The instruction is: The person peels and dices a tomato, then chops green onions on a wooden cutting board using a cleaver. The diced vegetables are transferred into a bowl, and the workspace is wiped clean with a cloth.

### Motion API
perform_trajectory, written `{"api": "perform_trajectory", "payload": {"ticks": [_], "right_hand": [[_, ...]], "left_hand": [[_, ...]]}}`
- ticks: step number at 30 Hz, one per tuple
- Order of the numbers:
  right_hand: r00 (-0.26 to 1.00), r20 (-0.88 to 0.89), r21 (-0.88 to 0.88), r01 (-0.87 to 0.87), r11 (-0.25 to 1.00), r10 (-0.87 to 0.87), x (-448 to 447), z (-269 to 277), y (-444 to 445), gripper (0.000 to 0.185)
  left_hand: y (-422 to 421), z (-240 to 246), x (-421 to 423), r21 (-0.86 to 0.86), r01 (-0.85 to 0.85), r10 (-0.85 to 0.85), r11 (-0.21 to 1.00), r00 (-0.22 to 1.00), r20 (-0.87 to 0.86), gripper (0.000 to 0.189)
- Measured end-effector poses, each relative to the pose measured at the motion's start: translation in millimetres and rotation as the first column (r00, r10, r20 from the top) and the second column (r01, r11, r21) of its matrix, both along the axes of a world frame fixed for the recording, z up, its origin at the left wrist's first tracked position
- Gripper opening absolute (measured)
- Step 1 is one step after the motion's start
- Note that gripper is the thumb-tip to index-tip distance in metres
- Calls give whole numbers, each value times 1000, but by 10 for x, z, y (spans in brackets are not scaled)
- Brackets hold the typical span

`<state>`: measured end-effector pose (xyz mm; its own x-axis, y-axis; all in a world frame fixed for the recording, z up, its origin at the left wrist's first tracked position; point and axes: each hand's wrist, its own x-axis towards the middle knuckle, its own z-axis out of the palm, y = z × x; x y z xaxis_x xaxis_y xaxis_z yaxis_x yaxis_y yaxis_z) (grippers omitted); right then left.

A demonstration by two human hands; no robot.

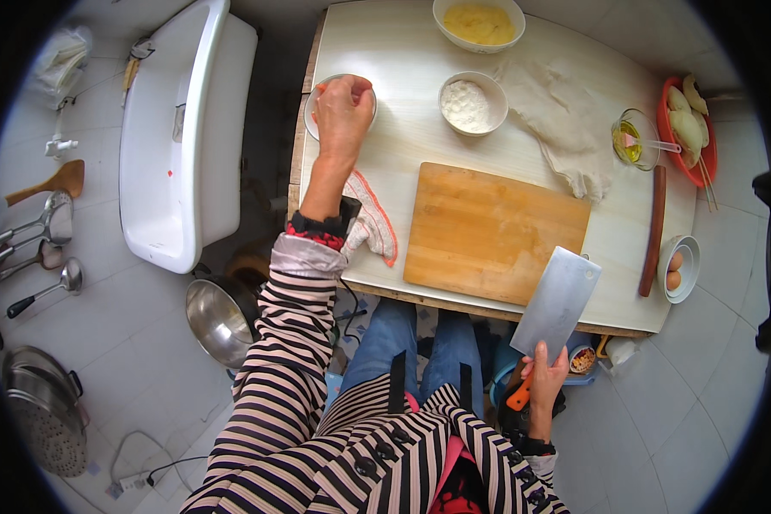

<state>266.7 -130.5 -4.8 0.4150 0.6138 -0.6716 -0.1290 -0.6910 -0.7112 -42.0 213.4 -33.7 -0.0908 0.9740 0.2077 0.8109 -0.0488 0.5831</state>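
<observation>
My left hand is over a white bowl at the table's left edge, its fingers bent down inside the rim. Orange pieces show beside the fingers; whether any are gripped is hidden. In my right hand is a cleaver with a broad metal blade, held by its handle near the table's front edge. Part of the blade overlaps the right front corner of a wooden cutting board in this view. A cloth with an orange border lies between my left forearm and the board.
Behind the board stand a bowl of white powder, a bowl of yellow food and a crumpled cloth. Rightward are a glass oil bowl, a rolling pin, a red basket and eggs. A white sink stands left.
</observation>
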Motion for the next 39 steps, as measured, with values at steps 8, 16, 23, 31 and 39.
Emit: {"api": "perform_trajectory", "payload": {"ticks": [8, 16, 23, 31, 39], "right_hand": [[998, 29, -28, -48, 998, 49, -268, 36, 175, 20], [990, 65, 3, -127, 992, 127, -466, 28, 211, 22], [992, 16, -22, -128, 992, 129, -572, 116, 202, 21], [992, 7, -9, -122, 992, 122, -706, 120, 206, 23], [995, 51, 41, -83, 996, 81, -809, 128, 203, 20]], "left_hand": [[-246, -63, -515, -141, 77, 120, 987, 235, 965, 60], [-344, -251, -759, 55, 22, -15, 998, -802, 597, 63], [-364, -309, -847, 41, 116, 61, 992, -756, 651, 38], [-18, -277, -733, -136, 53, 127, 989, 149, 981, 33], [-59, -410, -852, -102, 61, 105, 993, -38, 994, 33]]}}
